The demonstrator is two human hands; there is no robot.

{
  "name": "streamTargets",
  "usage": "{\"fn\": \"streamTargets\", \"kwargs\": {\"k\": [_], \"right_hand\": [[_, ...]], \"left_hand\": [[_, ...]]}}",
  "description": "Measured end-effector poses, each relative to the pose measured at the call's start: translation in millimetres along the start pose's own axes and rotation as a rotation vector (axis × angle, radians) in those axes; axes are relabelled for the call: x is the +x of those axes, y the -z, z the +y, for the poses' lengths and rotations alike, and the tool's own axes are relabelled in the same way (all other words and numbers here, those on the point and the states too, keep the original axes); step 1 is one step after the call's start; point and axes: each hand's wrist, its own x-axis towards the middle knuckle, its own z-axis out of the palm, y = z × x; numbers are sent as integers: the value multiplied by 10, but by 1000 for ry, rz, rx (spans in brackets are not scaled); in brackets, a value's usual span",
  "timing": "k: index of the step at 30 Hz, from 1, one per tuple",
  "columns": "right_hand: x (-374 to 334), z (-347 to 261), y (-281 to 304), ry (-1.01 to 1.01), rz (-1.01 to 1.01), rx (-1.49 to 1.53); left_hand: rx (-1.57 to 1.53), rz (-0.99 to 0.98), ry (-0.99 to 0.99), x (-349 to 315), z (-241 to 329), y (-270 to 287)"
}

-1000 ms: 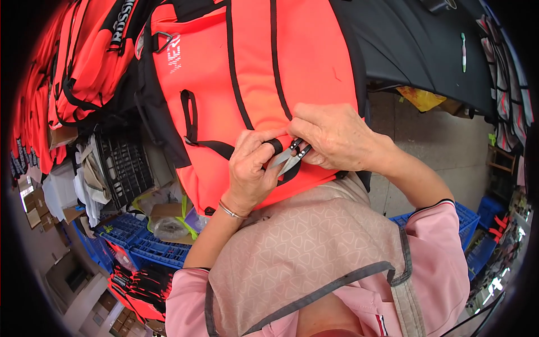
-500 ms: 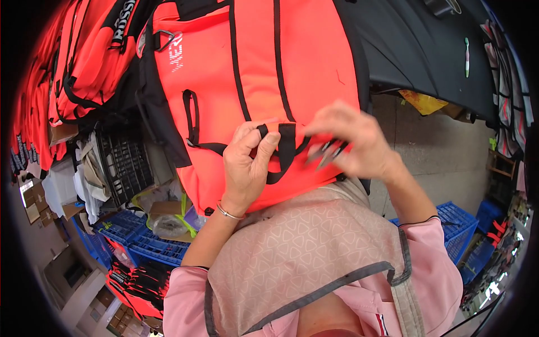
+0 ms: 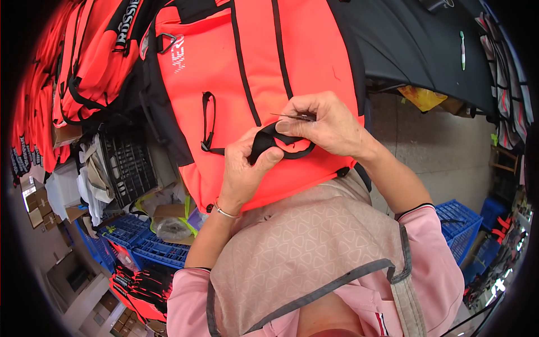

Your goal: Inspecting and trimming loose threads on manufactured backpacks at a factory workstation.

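Note:
A bright orange-red backpack [image 3: 314,56] with black trim lies in front of me, its near end against my apron [image 3: 297,236]. Black webbing [image 3: 263,145] near that end is pinched between the thumb and fingers of my left hand [image 3: 240,171]. My right hand [image 3: 334,124] is closed around small thread snips [image 3: 297,117], whose thin blades point left above the webbing. Its thumb and fingertips also touch the black strap loop. Left of my hands, a narrow black strap with a buckle [image 3: 206,146] lies on the bag.
More orange-red bags [image 3: 95,62] are piled at the far left. Beside me on the left stand a black crate [image 3: 126,168] and blue crates [image 3: 160,247]. A dark-covered table [image 3: 415,50] with a toothbrush [image 3: 462,50] is at the far right. Another blue crate [image 3: 457,224] stands right.
My right hand has moved left and up to the strap, bringing the snips over it. My left hand keeps its pinch, and the webbing is now bunched and turned between both hands.

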Motion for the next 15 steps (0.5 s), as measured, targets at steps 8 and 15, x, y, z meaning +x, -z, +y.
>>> {"fn": "streamTargets", "kwargs": {"k": [8,15], "right_hand": [[-171,15,11,52,190,-225],[-432,82,70,469,17,-638]], "left_hand": [[25,98,70,25,-4,-116],[13,101,137,42,-50,-138]]}}
